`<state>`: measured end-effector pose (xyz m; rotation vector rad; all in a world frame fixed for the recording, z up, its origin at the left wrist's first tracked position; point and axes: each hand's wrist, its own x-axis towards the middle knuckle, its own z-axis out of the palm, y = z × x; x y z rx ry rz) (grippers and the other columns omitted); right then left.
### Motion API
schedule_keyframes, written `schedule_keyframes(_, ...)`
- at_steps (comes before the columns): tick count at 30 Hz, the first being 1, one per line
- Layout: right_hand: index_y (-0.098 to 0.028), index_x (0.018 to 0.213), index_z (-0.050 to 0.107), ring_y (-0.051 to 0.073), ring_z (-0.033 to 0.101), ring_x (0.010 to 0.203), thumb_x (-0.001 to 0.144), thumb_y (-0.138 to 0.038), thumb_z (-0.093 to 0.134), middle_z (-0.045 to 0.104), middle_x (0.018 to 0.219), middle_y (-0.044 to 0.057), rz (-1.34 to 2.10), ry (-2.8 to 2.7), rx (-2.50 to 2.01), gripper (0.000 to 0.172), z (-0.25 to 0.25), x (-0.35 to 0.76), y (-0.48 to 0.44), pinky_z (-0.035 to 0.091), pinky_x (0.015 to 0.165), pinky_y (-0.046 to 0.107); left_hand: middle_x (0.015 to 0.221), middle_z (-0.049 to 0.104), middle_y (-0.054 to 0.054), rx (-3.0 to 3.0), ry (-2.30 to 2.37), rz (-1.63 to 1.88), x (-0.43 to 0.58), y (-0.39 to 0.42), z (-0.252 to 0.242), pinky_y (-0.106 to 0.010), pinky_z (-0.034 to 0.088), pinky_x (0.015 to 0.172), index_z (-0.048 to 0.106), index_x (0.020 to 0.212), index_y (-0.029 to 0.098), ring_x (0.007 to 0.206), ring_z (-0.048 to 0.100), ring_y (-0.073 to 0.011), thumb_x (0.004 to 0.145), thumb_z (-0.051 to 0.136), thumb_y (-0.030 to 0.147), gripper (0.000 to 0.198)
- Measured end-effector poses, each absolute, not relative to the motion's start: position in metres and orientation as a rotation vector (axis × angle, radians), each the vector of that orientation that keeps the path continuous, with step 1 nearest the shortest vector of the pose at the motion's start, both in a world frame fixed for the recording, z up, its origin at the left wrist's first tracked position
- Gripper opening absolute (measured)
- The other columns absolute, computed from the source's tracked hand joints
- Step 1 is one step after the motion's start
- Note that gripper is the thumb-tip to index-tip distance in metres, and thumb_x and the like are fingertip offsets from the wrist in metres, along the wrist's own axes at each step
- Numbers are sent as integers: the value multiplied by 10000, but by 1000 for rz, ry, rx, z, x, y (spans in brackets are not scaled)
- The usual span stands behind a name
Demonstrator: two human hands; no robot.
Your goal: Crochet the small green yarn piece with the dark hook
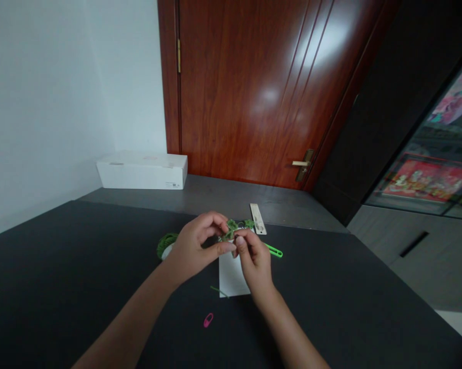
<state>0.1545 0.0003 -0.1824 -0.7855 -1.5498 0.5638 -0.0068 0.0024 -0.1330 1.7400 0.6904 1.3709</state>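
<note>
Between my two hands is a small green crocheted piece (231,230) with leaf-like lobes, held above a white sheet of paper (233,274). My left hand (202,240) curves around its left side, thumb below and fingers above. On the other side, my right hand (253,252) pinches at its lower right edge; the fingertips hide what exactly lies between them. A further green lobe (249,224) shows just beyond the right fingers. Partly behind my left hand sits a ball of green yarn (166,244).
A bright green plastic tool (274,250) pokes out right of my right hand. A pale ruler (257,219) lies beyond. Nearer are a pink stitch marker (208,320) and a green yarn strand (218,291). A white box (142,171) stands at the back left, before a wooden door (246,102).
</note>
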Motion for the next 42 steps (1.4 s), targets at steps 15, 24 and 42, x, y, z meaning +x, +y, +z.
schedule_keyframes(15, -184, 867, 681, 112, 495, 590, 993, -440, 494, 565, 661, -12, 777, -1623, -734, 341, -187, 162, 4, 365, 568, 225, 847, 642, -48, 1664, 681, 1369, -14, 6, -132, -291, 481, 727, 652, 771, 157, 776, 599, -169, 921, 637, 327, 227)
schedule_keyframes(24, -179, 784, 629, 91, 375, 507, 939, -549, 539, 436, 574, -45, 996, -1532, -632, 411, -184, 157, 4, 292, 505, 226, 772, 623, -37, 1491, 675, 1330, -6, -1, -130, -306, 496, 684, 643, 806, 154, 710, 593, -168, 923, 622, 321, 206)
schedule_keyframes(42, -207, 892, 649, 150, 638, 706, 956, -230, 556, 694, 790, 10, 350, -1760, -933, 115, -182, 158, 1, 430, 657, 240, 775, 659, -52, 1377, 704, 1313, -2, 3, -135, -266, 495, 583, 732, 800, 124, 651, 587, -148, 831, 748, 322, 201)
